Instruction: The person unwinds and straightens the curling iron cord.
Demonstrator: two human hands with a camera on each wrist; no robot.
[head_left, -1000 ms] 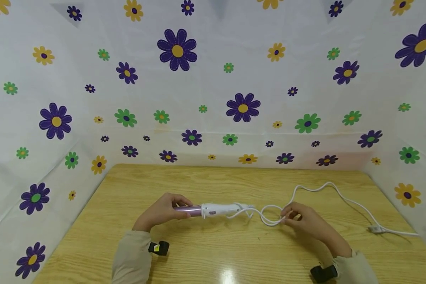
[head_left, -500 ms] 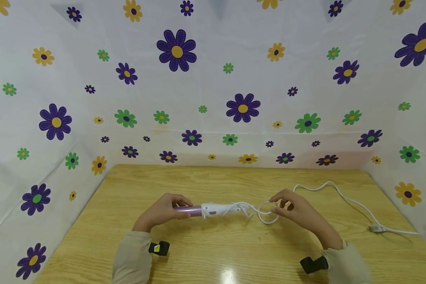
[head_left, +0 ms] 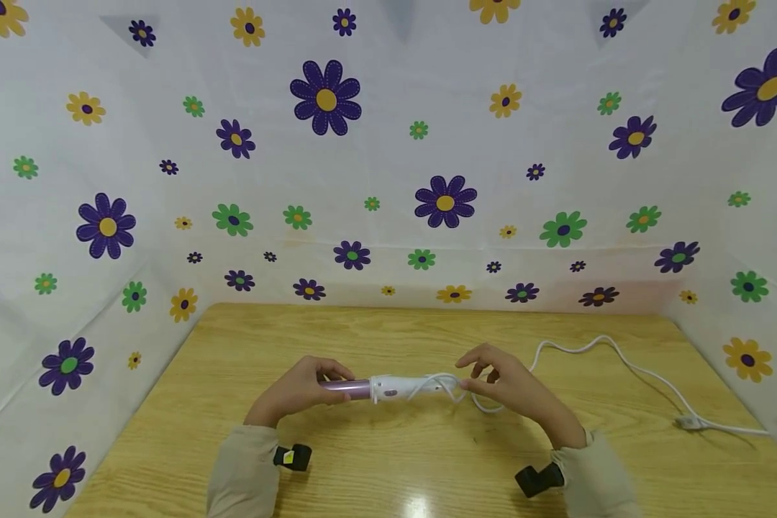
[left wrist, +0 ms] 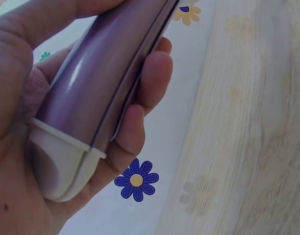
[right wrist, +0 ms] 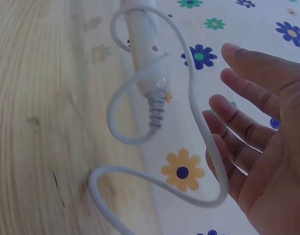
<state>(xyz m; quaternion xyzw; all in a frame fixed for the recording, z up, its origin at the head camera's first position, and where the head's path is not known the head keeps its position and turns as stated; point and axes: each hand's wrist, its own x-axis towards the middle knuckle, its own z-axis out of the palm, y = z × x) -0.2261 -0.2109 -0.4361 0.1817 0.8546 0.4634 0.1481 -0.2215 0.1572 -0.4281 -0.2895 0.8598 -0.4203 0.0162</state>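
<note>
In the head view, my left hand grips a hair straightener by its purple barrel. The left wrist view shows thumb and fingers wrapped around the glossy purple barrel, its split white tip near the palm. The white handle points right, and a white power cord loops over it. At the handle's cord end is my right hand. In the right wrist view its fingers are loosely bent with nothing pinched; the cord passes in front of the lower ones. Whether they touch it, I cannot tell.
The cord runs on across the wooden table to a white plug-like piece at the right. White cloth walls with printed flowers enclose the back and sides. Black wrist cameras sit under both forearms.
My right hand has moved left along the cord to the handle's end, and its hold on the cord has loosened. The cord loop has drawn closer to the handle. My left hand stays put.
</note>
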